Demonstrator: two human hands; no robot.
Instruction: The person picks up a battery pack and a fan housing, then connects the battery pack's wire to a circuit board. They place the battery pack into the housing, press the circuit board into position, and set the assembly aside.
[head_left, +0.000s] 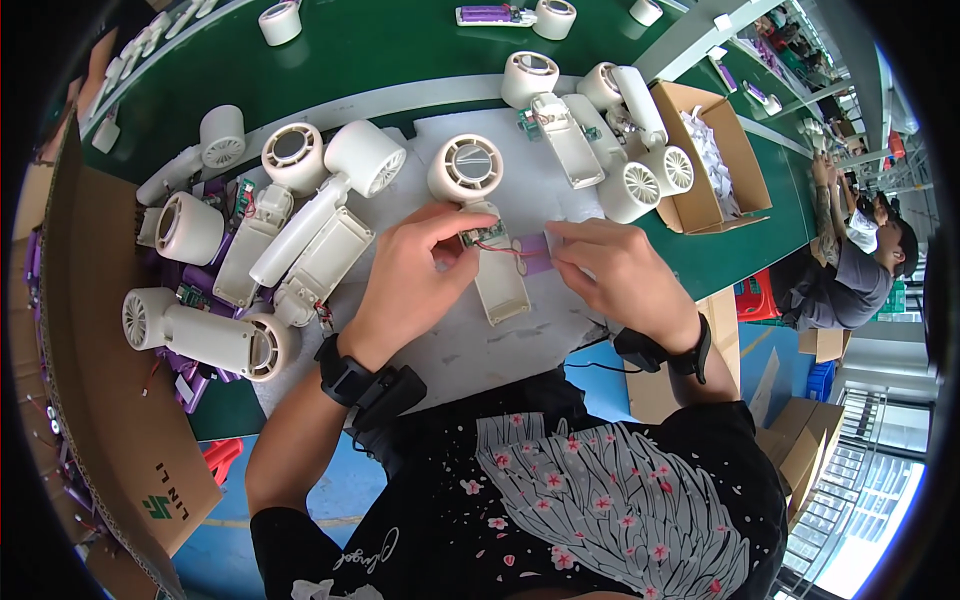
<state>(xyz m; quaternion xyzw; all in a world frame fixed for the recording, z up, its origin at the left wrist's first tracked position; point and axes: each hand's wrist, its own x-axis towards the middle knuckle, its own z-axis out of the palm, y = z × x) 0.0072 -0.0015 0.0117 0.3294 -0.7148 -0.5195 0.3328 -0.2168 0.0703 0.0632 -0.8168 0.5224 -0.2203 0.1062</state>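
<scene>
In front of me lies a white handheld fan [466,168] with its round head away from me and its open handle shell [504,290] toward me. My left hand [425,275] is closed, thumb and forefinger pinching a small green circuit board [485,235] at the top of the handle. Thin red wires [505,249] run from the board toward a purple battery pack [537,254]. Beside the shell, my right hand [622,268] is closed on the battery's right end, where a whitish strip [553,240] shows; the fingers partly hide it.
Several opened white fans [300,240] and purple batteries [190,385] pile up at left beside a large cardboard box [130,400]. More fans [565,140] lie at the back right, next to a carton of white slips [712,165]. Another person [850,275] sits far right.
</scene>
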